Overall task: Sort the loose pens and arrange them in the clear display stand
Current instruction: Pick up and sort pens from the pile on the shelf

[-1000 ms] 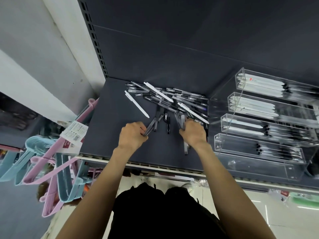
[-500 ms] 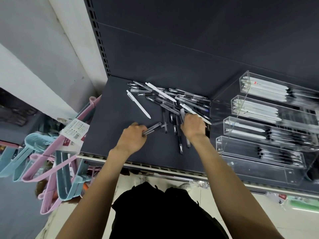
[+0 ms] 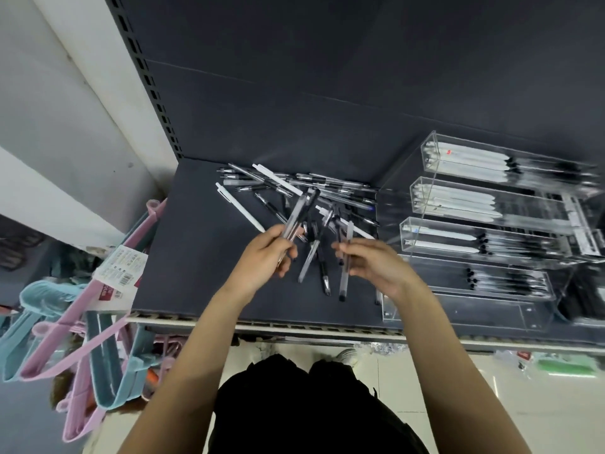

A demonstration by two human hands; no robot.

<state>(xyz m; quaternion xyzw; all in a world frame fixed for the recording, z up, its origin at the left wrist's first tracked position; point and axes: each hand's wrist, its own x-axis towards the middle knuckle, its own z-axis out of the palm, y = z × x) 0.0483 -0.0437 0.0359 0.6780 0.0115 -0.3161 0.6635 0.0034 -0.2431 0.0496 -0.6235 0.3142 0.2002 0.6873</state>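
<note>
A heap of loose pens (image 3: 304, 191), clear, black and white, lies on the dark shelf (image 3: 196, 263). My left hand (image 3: 262, 257) is raised above the shelf and grips a small bundle of clear pens (image 3: 299, 213) that point up and away. My right hand (image 3: 373, 260) pinches one clear pen with a black tip (image 3: 345, 263), held almost upright. Right of the hands stands the clear display stand (image 3: 484, 257), whose stepped tiers hold rows of white and black pens. Two more pens (image 3: 314, 257) lie on the shelf between my hands.
A single white pen (image 3: 240, 208) lies apart at the left of the heap. Pink and blue hangers (image 3: 75, 329) with a tagged label hang off the shelf's left side. The shelf's pale front edge (image 3: 294, 329) runs below my wrists. A dark back panel rises behind.
Both hands have lifted off the shelf. The left has gathered its pens into an upright bundle, and the right has come up with one clear pen.
</note>
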